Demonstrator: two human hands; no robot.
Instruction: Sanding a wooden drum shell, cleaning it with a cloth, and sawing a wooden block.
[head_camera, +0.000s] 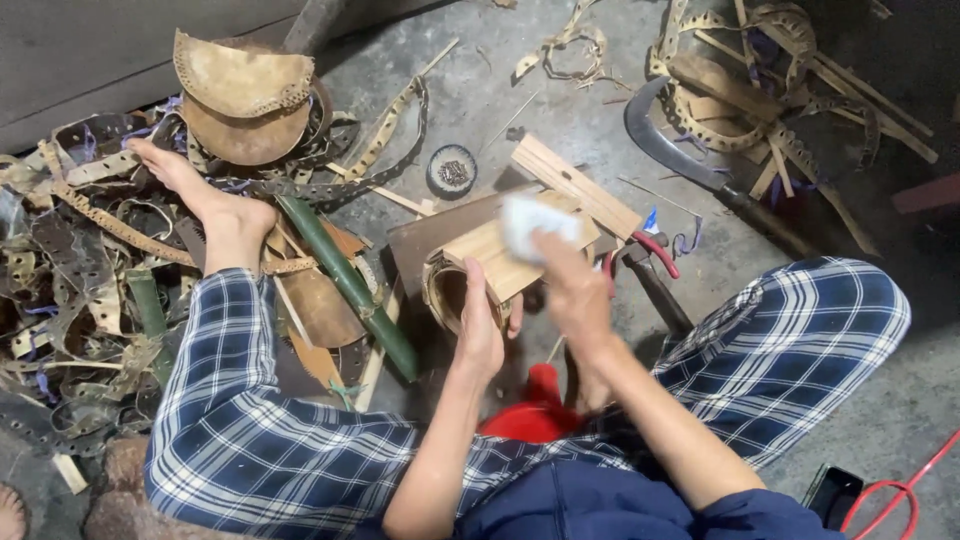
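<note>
So the person sits on the concrete floor (560, 90) in blue plaid trousers with both hands on a small round bamboo basket (478, 272). The left hand (482, 330) has its fingers wrapped around the basket's curved side, holding it tipped over so the open mouth faces left and down; what I can see of the inside looks dark, and I can't tell whether anything's in there. The right hand (572, 290) is pinched shut on a white pad (535, 222), blurry, pressed against the flat slatted bottom of the basket. The basket sits just above a brown board (432, 232) lying on the floor. Just beyond it there's a small round tin (452, 169) with what look like little metal bits inside. A green bamboo stalk (346, 282) lies to the left beside a bare foot (205, 195), next to a big heap of punched strips (80, 250). A curved knife (690, 160) and red-handled pliers (648, 262) lie off to the right.
</note>
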